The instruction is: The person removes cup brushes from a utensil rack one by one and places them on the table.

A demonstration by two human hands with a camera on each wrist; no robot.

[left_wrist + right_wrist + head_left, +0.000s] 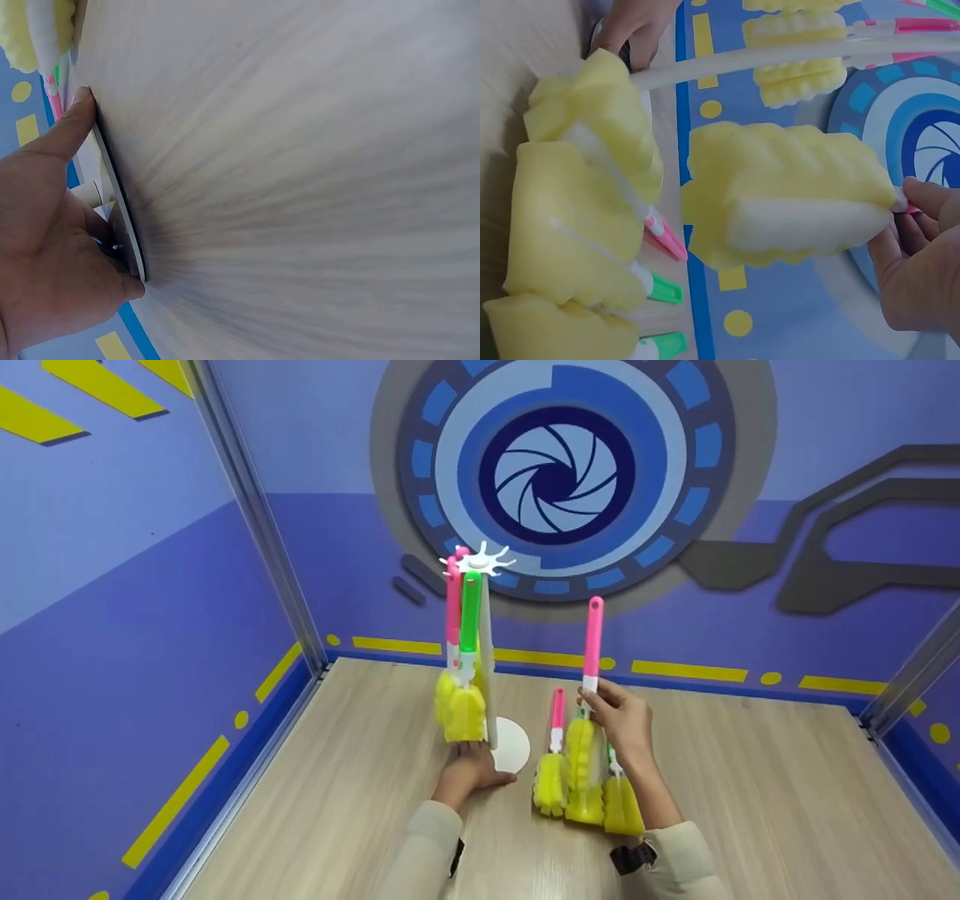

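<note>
My left hand (470, 774) grips the round white base of a display stand (513, 746), thumb at one edge and fingers at another in the left wrist view. From the stand's spoked top hang several yellow sponge bottle brushes, among them a green-handled brush (470, 619) and a pink-handled brush (453, 611). To the right of the pole, my right hand (626, 724) pinches another pink-handled bottle brush (593, 641) at its white neck. That brush hangs upright, its yellow sponge (780, 180) above the table in the right wrist view.
On the wooden table (772, 810), more bottle brushes lie side by side below my right hand: a pink-handled one (551, 784) at left and a green-handled one (622, 806) at right. Blue printed walls (345, 570) with metal corner posts enclose the table.
</note>
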